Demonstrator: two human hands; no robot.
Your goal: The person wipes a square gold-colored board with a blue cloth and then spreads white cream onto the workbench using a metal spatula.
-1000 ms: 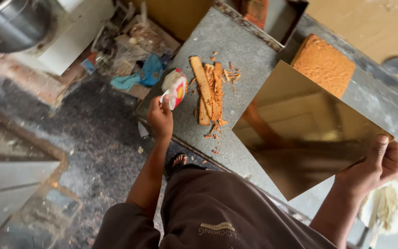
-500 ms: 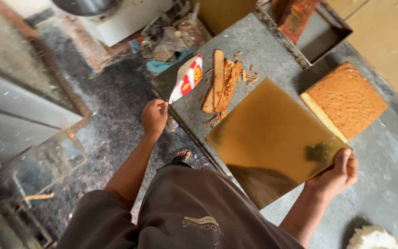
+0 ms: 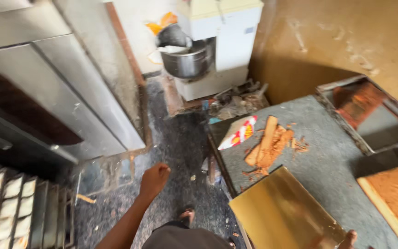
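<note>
My left hand (image 3: pixel 154 180) hangs in a loose fist over the dark floor, away from the table, holding nothing. My right hand (image 3: pixel 348 239) shows only as fingertips at the bottom edge, gripping the corner of a shiny gold board (image 3: pixel 285 214) that lies on the grey table (image 3: pixel 332 161). Beyond the board lie brown cake trimmings (image 3: pixel 268 143) and a red-and-white wrapper (image 3: pixel 238 132). A slab of brown sponge cake (image 3: pixel 396 194) lies at the right edge.
A white stand mixer with a steel bowl (image 3: pixel 190 59) stands against the far wall. A steel oven (image 3: pixel 47 92) fills the left side, with a rack of dough pieces (image 3: pixel 10 207) below it. An empty baking tray (image 3: pixel 369 113) rests on the table's far right.
The view has swung left and up toward the mixer and oven. My left hand has left the table edge and dropped over the floor. My right hand still grips the gold board.
</note>
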